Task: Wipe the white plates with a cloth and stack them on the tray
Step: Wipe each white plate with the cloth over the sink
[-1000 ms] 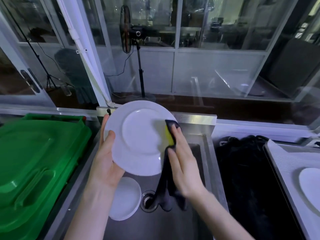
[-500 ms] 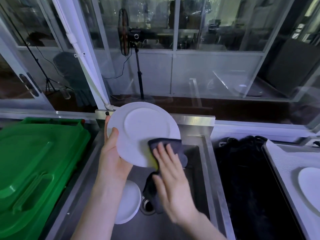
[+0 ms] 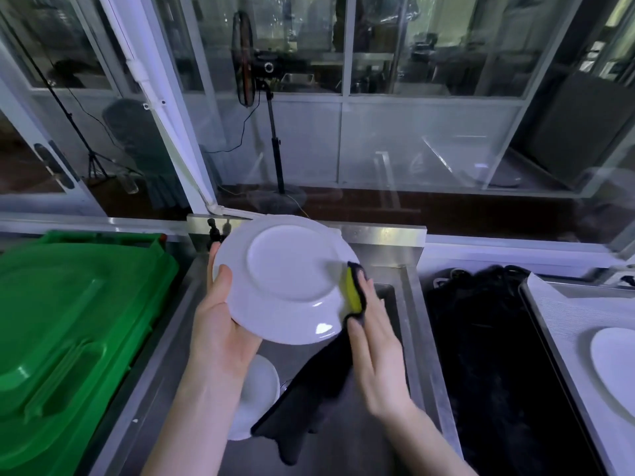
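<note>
My left hand (image 3: 220, 324) grips a white plate (image 3: 285, 280) by its left rim and holds it tilted above the steel sink (image 3: 388, 304), its underside toward me. My right hand (image 3: 374, 352) presses a dark cloth with a yellow side (image 3: 354, 293) against the plate's right rim. The rest of the cloth hangs down into the sink. A second white plate (image 3: 257, 386) lies in the sink under my left forearm, partly hidden. At the far right another white plate (image 3: 615, 369) lies on the tray (image 3: 563, 324).
A green bin lid (image 3: 68, 331) fills the left side, close to the sink. A black mass (image 3: 498, 355) sits between sink and tray. Glass panes (image 3: 378, 97) stand behind the counter, with a fan on a stand (image 3: 247, 60) beyond.
My right hand slid the cloth from the plate's lower edge up to its right rim. The plate turned so more of its underside faces me.
</note>
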Motion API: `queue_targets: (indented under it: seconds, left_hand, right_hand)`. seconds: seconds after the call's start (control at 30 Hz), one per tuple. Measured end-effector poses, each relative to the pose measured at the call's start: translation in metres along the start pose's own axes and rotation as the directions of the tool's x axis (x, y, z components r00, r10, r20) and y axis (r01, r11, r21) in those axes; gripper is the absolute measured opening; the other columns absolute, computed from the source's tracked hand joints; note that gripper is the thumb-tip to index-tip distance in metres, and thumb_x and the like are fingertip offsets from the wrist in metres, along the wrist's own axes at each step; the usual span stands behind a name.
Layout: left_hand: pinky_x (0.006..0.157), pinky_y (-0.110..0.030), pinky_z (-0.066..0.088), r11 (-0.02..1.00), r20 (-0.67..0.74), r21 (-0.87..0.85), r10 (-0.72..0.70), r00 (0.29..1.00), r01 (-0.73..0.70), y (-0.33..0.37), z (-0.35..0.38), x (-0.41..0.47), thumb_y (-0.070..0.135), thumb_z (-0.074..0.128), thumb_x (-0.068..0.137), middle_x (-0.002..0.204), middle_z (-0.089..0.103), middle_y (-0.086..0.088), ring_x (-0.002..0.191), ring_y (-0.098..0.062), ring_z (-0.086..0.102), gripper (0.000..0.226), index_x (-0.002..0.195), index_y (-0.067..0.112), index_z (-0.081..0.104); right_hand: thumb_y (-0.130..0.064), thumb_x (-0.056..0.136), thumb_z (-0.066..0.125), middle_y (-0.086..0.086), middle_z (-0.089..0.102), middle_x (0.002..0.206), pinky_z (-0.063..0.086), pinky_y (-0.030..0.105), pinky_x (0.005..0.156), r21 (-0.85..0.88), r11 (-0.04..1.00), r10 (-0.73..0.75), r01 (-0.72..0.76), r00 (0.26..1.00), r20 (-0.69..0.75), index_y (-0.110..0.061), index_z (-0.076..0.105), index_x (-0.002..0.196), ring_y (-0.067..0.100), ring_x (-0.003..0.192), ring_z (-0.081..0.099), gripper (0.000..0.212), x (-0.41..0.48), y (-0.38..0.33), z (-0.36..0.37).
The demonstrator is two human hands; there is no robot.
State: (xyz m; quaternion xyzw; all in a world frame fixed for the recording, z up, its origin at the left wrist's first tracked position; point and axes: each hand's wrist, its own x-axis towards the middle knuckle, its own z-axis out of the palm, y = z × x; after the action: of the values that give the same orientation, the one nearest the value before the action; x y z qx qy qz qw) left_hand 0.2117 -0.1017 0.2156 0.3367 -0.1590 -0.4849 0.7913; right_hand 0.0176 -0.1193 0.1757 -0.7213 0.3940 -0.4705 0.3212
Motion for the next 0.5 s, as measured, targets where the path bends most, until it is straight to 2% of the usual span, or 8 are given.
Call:
queue_targets:
  seconds: [0.07,0.13,0.2,0.23,0.3,0.4,0.5]
  left_hand:
    - [0.088,-0.042,0.06,1.0,-0.003,-0.025,0.01,1.0,-0.01,0.001,0.003,-0.001,0.031,0.047,0.102,0.152,0.051,-0.009,0.127,-0.026,0.061,0.055,0.155,0.023,0.035]
    - [0.086,-0.04,0.06,0.998,-0.016,-0.059,0.032,0.999,-0.032,0.0,0.011,0.0,0.03,0.046,0.101,0.149,0.054,-0.008,0.129,-0.027,0.059,0.055,0.155,0.022,0.037]
    - [0.075,-0.034,0.062,0.998,-0.022,-0.05,0.046,0.999,-0.047,-0.004,0.02,0.001,0.028,0.044,0.104,0.134,0.068,-0.003,0.115,-0.023,0.068,0.043,0.146,0.028,0.049]
    - [0.07,-0.031,0.061,0.998,-0.014,-0.033,0.043,0.999,-0.044,-0.007,0.024,0.0,0.027,0.042,0.105,0.123,0.074,0.0,0.105,-0.02,0.073,0.037,0.139,0.032,0.054]
    - [0.069,-0.027,0.061,1.0,0.007,-0.006,0.03,1.0,-0.03,-0.014,0.029,-0.005,0.022,0.041,0.105,0.112,0.078,0.001,0.097,-0.015,0.075,0.038,0.139,0.033,0.054]
    - [0.078,-0.029,0.061,1.0,0.057,0.025,-0.001,0.998,-0.001,-0.014,0.027,-0.013,0.024,0.049,0.095,0.124,0.073,-0.003,0.11,-0.018,0.072,0.054,0.149,0.032,0.047]
    - [0.086,-0.039,0.061,0.999,0.088,0.034,-0.008,0.996,0.005,-0.005,0.019,-0.014,0.031,0.053,0.09,0.132,0.069,0.001,0.119,-0.02,0.067,0.058,0.147,0.038,0.048]
  right_hand:
    - [-0.018,0.102,0.039,-0.013,0.025,0.161,0.016,0.045,0.122,-0.016,0.999,-0.032,0.032,0.999,-0.007,-0.02,0.028,0.153,0.013,0.151,0.014,0.052,0.002,-0.008,-0.001]
    - [-0.025,0.104,0.038,-0.006,0.028,0.16,0.015,0.043,0.121,-0.151,0.96,-0.223,0.235,0.971,0.089,-0.018,0.034,0.151,0.018,0.151,0.017,0.048,-0.01,-0.019,0.007]
    - [-0.031,0.105,0.036,-0.002,0.029,0.16,0.015,0.041,0.121,-0.232,0.87,-0.385,0.435,0.893,0.231,-0.015,0.039,0.149,0.02,0.149,0.022,0.047,-0.022,-0.029,0.021]
    - [-0.031,0.105,0.036,-0.002,0.03,0.16,0.015,0.039,0.121,-0.245,0.849,-0.408,0.469,0.875,0.26,-0.015,0.039,0.149,0.019,0.149,0.023,0.047,-0.022,-0.033,0.027]
    - [-0.03,0.105,0.035,-0.003,0.033,0.158,0.016,0.036,0.121,-0.265,0.869,-0.364,0.418,0.903,0.23,-0.015,0.04,0.149,0.014,0.148,0.024,0.047,-0.007,-0.043,0.035]
    - [-0.028,0.104,0.035,-0.009,0.034,0.155,0.016,0.028,0.121,-0.214,0.953,-0.182,0.214,0.971,0.157,-0.016,0.038,0.149,0.004,0.146,0.025,0.046,0.029,-0.056,0.031]
    - [-0.022,0.104,0.039,-0.007,0.032,0.156,0.015,0.023,0.12,-0.182,0.98,-0.052,0.078,0.988,0.142,-0.014,0.035,0.15,0.003,0.145,0.025,0.046,0.047,-0.044,0.016]
